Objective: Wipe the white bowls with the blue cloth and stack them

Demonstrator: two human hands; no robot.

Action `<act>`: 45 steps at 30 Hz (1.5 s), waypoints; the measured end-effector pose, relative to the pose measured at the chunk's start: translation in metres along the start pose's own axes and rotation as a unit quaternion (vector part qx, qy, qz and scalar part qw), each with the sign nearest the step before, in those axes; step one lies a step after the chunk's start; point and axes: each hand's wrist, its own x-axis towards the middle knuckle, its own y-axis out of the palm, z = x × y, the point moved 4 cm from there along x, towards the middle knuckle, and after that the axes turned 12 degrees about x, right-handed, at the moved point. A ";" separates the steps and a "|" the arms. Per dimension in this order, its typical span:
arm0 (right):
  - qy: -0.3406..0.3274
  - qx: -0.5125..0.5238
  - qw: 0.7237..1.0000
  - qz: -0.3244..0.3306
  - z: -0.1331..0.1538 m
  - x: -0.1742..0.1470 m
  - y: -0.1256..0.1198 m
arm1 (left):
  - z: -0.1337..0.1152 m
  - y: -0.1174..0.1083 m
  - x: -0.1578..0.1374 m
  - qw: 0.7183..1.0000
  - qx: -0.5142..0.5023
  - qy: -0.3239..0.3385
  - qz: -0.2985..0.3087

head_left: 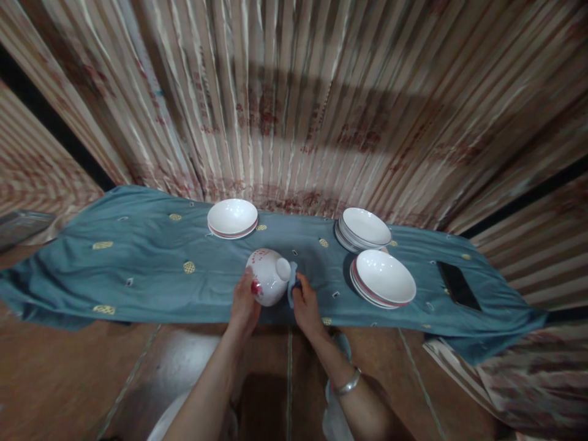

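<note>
One white bowl (266, 283) is tilted sideways near the front of the desk (156, 263). The left grip (245, 300) is clamped on the bowl; the right grip (307, 303) is clamped on a light-blue cloth (291, 285) beside the bowl's foot.

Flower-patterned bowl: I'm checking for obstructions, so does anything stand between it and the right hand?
Yes: what looks like a light-blue cloth, held in the right hand, stands between that hand and the base of the flower-patterned bowl. The left hand touches the bowl directly.
</note>
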 end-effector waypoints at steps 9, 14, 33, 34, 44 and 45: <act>-0.040 -0.066 0.997 0.018 0.009 -0.019 0.010 | 0.003 0.001 0.001 0.999 -0.027 0.012 0.016; -0.090 -0.108 0.989 0.054 0.026 -0.038 0.023 | 0.003 0.001 0.004 0.999 -0.017 0.024 0.012; -0.257 -0.270 0.919 0.125 0.069 -0.035 0.023 | 0.001 0.000 0.002 0.982 0.160 0.096 0.016; -0.257 -0.277 0.918 0.122 0.071 -0.031 0.021 | 0.002 0.000 0.002 0.982 0.163 0.092 0.018; -0.190 -0.185 0.963 0.056 0.064 0.013 0.001 | 0.006 0.015 -0.008 0.974 0.189 0.087 0.090; -0.178 -0.164 0.969 0.051 0.063 0.017 -0.001 | 0.007 0.016 -0.008 0.974 0.189 0.087 0.094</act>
